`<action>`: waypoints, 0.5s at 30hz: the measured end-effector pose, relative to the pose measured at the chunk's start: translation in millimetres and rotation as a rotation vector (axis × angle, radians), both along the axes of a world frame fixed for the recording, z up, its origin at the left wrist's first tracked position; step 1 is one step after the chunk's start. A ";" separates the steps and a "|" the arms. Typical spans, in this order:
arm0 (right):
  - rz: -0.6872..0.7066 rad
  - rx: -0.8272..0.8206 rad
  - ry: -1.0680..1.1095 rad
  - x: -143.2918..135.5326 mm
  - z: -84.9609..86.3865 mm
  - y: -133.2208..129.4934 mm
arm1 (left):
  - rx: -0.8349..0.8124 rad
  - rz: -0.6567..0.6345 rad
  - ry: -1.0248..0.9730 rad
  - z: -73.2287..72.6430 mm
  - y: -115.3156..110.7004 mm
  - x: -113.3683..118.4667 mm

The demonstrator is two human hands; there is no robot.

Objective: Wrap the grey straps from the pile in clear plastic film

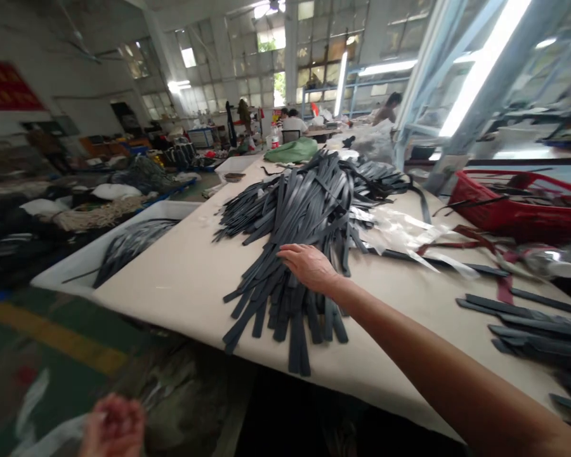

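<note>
A big heap of dark grey flat strips (290, 209) lies across the table, with loose ends fanning toward its front edge. On top of the heap is my right hand (309, 266), palm down and fingers stretched out to the left over the strips. No strip is seen lifted in it. My left hand (114, 425) is low at the bottom left, off the table and away from the heap. It looks curled, but motion blurs its fingers, so what it holds, if anything, cannot be made out.
The pale table (171, 279) has more dark strips (542, 336) at its right. A red basket (518, 203) and clear plastic film (400, 235) lie on that side. A white bin (71, 273) holding strips stands left. A green bundle (292, 150) lies behind; people sit farther back.
</note>
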State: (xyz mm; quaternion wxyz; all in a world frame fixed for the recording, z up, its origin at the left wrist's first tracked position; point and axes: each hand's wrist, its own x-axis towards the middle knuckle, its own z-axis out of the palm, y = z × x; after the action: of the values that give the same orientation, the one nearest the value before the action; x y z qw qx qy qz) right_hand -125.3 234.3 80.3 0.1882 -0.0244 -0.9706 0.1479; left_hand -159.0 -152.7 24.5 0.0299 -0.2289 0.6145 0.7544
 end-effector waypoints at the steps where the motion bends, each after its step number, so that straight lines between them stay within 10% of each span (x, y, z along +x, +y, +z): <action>1: 0.079 0.042 -0.025 -13.8 -2.1 -14.0 | 0.106 0.073 -0.048 -8.2 -4.7 -2.1; 7: 0.299 0.226 -0.138 -62.2 -27.5 -65.8 | 0.607 0.224 -0.188 -43.4 3.5 -1.9; 15: 0.269 0.314 -0.140 -71.7 -33.0 -66.0 | 0.792 0.240 -0.209 -39.9 12.6 3.5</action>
State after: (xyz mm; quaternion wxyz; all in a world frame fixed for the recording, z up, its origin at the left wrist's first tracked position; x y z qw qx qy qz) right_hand -197.0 168.3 47.3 0.1003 0.1249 -0.9869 0.0169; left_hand -155.4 -140.1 -15.4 0.0894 -0.3451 0.2400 0.9030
